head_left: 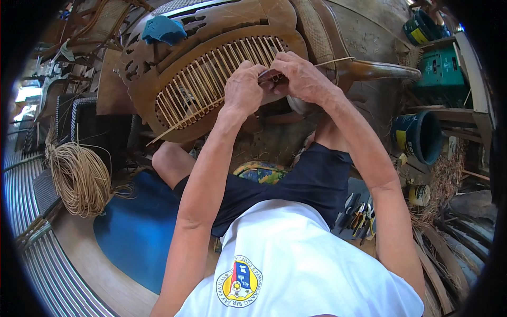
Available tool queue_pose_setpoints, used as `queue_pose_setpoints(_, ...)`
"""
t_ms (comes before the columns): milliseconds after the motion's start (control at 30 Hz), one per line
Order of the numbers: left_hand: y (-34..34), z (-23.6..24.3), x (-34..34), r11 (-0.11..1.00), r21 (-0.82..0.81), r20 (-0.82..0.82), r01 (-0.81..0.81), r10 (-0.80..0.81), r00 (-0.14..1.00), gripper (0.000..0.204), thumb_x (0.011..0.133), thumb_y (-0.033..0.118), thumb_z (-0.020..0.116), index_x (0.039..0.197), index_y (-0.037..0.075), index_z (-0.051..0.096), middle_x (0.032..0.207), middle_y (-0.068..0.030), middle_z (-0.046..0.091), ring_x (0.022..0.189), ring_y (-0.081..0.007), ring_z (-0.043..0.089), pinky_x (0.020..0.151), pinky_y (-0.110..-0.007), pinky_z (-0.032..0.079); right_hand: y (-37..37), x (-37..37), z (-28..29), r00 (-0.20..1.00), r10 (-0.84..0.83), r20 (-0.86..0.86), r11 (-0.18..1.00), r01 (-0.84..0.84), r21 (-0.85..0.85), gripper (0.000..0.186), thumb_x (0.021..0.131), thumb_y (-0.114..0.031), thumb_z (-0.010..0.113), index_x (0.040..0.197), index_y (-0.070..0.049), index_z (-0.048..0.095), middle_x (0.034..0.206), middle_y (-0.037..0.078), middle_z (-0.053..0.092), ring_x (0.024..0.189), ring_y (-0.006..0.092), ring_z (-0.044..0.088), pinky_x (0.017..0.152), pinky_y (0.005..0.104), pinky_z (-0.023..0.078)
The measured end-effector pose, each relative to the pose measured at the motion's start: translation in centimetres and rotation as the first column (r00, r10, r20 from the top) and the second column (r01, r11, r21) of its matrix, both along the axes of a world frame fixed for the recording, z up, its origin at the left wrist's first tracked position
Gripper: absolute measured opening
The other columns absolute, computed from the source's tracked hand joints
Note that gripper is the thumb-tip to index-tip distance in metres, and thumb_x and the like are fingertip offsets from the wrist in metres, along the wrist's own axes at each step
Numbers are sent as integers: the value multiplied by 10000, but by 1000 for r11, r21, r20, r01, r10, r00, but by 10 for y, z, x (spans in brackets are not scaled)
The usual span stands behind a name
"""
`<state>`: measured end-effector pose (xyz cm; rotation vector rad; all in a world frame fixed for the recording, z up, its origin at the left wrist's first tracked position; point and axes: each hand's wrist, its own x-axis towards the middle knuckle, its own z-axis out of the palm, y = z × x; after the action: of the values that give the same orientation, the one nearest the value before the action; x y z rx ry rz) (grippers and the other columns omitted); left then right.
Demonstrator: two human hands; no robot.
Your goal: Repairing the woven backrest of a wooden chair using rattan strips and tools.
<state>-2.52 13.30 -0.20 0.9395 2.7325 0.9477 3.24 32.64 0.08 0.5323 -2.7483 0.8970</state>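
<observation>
A brown carved wooden chair frame lies before me, its oval opening strung with a row of pale rattan strands. Both hands meet at the near right edge of this opening. My left hand is closed, fingertips pinched at the rim, where a long rattan strand running along the near edge reaches it. My right hand is closed too, bent over the same spot; a thin strand sticks out to its right. The fingertips partly hide what they pinch.
A blue sponge or cloth rests on the frame's far left. At left hangs a coil of rattan. Pliers and other hand tools lie right of my lap. A dark bucket and a green crate stand farther right.
</observation>
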Motion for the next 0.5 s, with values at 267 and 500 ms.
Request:
queue_pose_setpoints(267, -4, -3, -1, 999, -18, -36, 27, -28, 999, 255, 890, 20, 654, 1113, 99, 750, 1022, -140, 643, 1023, -360, 658, 881, -453, 520, -7, -7, -4, 1000, -22, 2, 992, 21, 123, 435, 686, -56, 863, 1048, -19, 626, 1093, 133, 628, 1113, 357, 605, 987, 444, 514)
queue_pose_setpoints(500, -2, 1, -1, 997, -69, -14, 35, -36, 999, 186, 913, 34, 650, 1079, 85, 718, 1021, -149, 626, 1031, -377, 641, 865, -456, 511, -6, -8, -4, 1000, -10, 7, 992, 9, 124, 460, 672, -40, 864, 1060, -20, 617, 1099, 130, 631, 1102, 358, 606, 985, 449, 512)
